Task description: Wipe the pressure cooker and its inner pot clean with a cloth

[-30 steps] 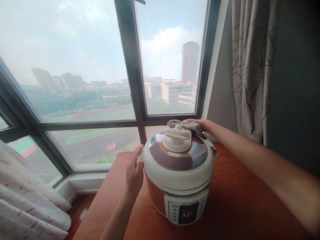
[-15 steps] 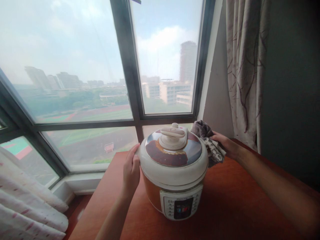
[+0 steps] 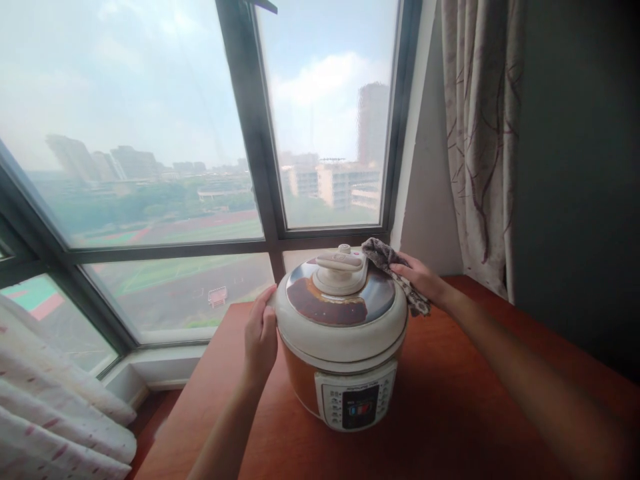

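By the window [image 3: 150, 100] is the reddish-brown table [image 3: 440, 387]; on it stands the white-and-brown electric cooker [image 3: 340, 341]. The left hand [image 3: 261, 333] touches the cooker's left side; whether its fingers grasp, I cannot tell. The right hand [image 3: 419, 277] grasps the patterned cloth [image 3: 383, 257] at the cooker's top right edge.

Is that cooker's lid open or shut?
Shut: the lid sits level on the cooker, with no gap showing on the near side.

a home, judging by the patterned curtains [image 3: 483, 147], electric cooker [image 3: 340, 343] and wooden table [image 3: 450, 393].
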A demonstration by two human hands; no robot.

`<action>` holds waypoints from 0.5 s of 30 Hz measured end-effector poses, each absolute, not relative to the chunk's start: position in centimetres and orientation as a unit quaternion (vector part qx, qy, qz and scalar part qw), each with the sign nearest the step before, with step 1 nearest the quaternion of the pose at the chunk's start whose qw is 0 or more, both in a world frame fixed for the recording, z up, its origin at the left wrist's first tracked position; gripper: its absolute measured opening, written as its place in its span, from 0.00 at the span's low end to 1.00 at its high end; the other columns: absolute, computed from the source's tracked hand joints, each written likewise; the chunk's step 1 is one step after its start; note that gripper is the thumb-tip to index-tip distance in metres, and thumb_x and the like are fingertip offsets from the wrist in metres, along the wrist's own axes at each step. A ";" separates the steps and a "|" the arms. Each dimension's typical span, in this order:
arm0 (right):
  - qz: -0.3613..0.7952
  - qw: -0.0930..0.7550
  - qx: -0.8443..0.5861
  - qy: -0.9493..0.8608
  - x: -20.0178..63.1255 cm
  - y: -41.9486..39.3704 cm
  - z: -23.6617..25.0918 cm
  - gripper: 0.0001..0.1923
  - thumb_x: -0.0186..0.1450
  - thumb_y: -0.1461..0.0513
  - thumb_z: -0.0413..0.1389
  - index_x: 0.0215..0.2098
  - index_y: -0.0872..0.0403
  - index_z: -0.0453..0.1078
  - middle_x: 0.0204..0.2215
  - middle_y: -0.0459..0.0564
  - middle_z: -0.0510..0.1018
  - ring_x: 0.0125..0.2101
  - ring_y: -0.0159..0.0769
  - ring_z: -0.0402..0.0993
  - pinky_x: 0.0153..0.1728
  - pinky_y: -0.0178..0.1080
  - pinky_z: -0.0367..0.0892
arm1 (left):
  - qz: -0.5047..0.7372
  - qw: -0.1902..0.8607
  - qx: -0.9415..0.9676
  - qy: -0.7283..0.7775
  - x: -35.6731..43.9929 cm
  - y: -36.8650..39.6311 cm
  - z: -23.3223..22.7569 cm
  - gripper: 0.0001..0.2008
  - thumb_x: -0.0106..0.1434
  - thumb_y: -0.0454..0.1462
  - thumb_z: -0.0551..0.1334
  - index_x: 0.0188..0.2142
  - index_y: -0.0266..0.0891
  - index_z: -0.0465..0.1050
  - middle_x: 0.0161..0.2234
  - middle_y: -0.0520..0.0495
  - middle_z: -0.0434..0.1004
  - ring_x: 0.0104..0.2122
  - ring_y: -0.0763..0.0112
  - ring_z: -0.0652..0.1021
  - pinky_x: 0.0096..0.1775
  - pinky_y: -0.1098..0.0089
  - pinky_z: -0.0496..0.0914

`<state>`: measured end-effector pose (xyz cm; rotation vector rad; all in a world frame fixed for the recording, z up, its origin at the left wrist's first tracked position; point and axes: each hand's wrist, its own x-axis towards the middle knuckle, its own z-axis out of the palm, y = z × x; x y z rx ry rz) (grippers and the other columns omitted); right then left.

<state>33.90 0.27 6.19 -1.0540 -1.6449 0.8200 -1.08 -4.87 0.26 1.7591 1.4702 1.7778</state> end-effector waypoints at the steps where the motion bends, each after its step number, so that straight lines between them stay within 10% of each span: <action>1: 0.380 0.504 -0.427 -0.647 33.9 0.6 6.1 0.16 0.59 0.54 0.60 0.44 0.52 0.75 0.35 0.47 0.82 0.38 0.41 0.77 0.42 0.40 0.72 | 0.609 0.120 0.601 0.503 -1.1 -4.9 0.2 0.21 0.66 0.38 0.51 0.53 0.36 0.74 0.54 0.40 0.77 0.57 0.53 0.73 0.60 0.54 0.64; 6: 0.471 0.672 -0.388 -0.420 33.1 -0.5 2.8 0.13 0.54 0.52 0.64 0.34 0.50 0.74 0.25 0.43 0.80 0.26 0.37 0.76 0.26 0.36 0.71 | 0.613 0.121 0.593 0.508 -1.0 -4.7 0.0 0.21 0.66 0.38 0.50 0.54 0.35 0.72 0.54 0.39 0.77 0.57 0.54 0.73 0.60 0.55 0.64; 15: 0.304 0.801 -0.400 -0.327 30.5 -5.2 -2.1 0.08 0.59 0.56 0.61 0.34 0.50 0.75 0.28 0.41 0.78 0.28 0.31 0.73 0.28 0.32 0.68 | 0.622 0.119 0.587 0.504 -0.8 -4.8 0.0 0.21 0.66 0.38 0.50 0.54 0.35 0.73 0.53 0.39 0.77 0.56 0.55 0.74 0.59 0.56 0.65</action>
